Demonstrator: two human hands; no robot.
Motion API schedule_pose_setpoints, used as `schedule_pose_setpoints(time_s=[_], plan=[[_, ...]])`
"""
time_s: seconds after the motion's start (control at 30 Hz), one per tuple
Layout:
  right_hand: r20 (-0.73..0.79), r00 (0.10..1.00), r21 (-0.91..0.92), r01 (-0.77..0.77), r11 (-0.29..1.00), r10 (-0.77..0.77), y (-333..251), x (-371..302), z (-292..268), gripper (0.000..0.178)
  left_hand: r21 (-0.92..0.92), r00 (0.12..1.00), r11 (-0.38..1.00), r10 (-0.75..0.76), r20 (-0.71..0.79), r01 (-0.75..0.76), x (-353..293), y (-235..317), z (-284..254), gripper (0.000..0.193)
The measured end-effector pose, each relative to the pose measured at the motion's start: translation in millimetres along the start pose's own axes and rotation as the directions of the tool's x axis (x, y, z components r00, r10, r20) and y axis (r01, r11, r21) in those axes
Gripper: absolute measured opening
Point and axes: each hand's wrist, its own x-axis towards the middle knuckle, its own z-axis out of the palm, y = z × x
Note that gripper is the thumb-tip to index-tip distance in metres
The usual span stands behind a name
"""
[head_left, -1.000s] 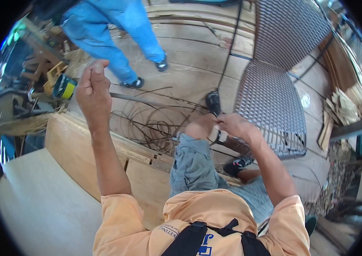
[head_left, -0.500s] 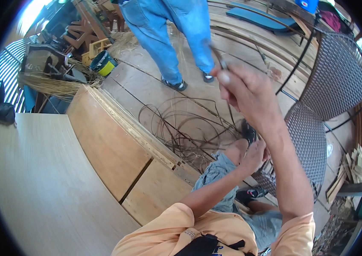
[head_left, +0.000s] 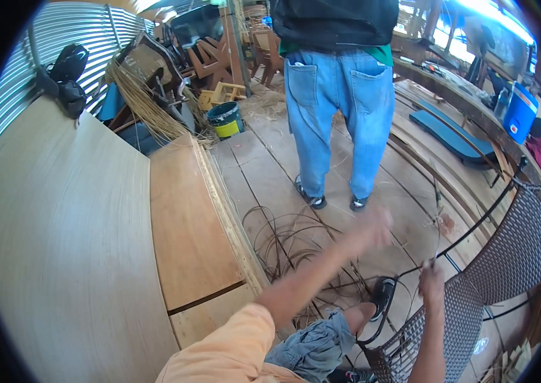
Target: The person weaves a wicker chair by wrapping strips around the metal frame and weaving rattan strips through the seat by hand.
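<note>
My left hand [head_left: 372, 230] reaches forward over the floor, smeared by motion, so its fingers and anything in them cannot be made out. Close to the chair's black frame, my right hand [head_left: 432, 279] is closed around a slim tool [head_left: 436, 256] whose narrow metallic end points up; its exact kind is unclear. Beside that arm, the dark woven chair [head_left: 459, 319] lies tilted, its weave loose at the near edge. Thin brown weaving strands [head_left: 283, 239] are coiled on the floor below my left forearm.
A person in blue jeans [head_left: 340, 121] stands just ahead, facing away. To my left are a pale wooden panel [head_left: 73, 236] and a lower plywood box [head_left: 191, 223]. A green-and-yellow bucket [head_left: 226, 121], long timber strips [head_left: 436, 172] and a blue cooler [head_left: 520, 113] stand farther off.
My left hand has left the chair's edge and swung forward. My right hand has come down and to the right with the tool. The view has tilted up, showing more of the standing person.
</note>
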Motion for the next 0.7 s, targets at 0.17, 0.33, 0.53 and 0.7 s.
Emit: schedule_pose_setpoints(time_s=[0.17, 0.33, 0.53, 0.7], plan=[[0.146, 0.86, 0.131, 0.474, 0.871, -0.49, -122.8, -17.1, 43.6, 0.026, -0.098, 0.906, 0.965, -0.192, 0.377, 0.245, -63.5, -172.8, 160.2, 0.025], [0.226, 0.523, -0.437, 0.809, 0.394, -0.822, -29.1, 1.9, 18.4, 0.047, -0.647, 0.972, 0.756, -0.071, -0.224, -0.094, 46.9, -46.2, 53.0, 0.04], [0.727, 0.411, -0.402, 0.904, 0.143, -0.55, 125.0, 12.7, -6.8, 0.017, -0.761, 0.883, 0.448, 0.242, -0.402, -0.469, 50.0, 107.1, -71.7, 0.036], [0.132, 0.838, 0.059, 0.526, 0.848, -0.529, -101.8, -25.0, 7.9, 0.024, -0.137, 0.993, 0.991, 0.021, 0.12, -0.005, -32.9, -78.4, 24.5, 0.034]])
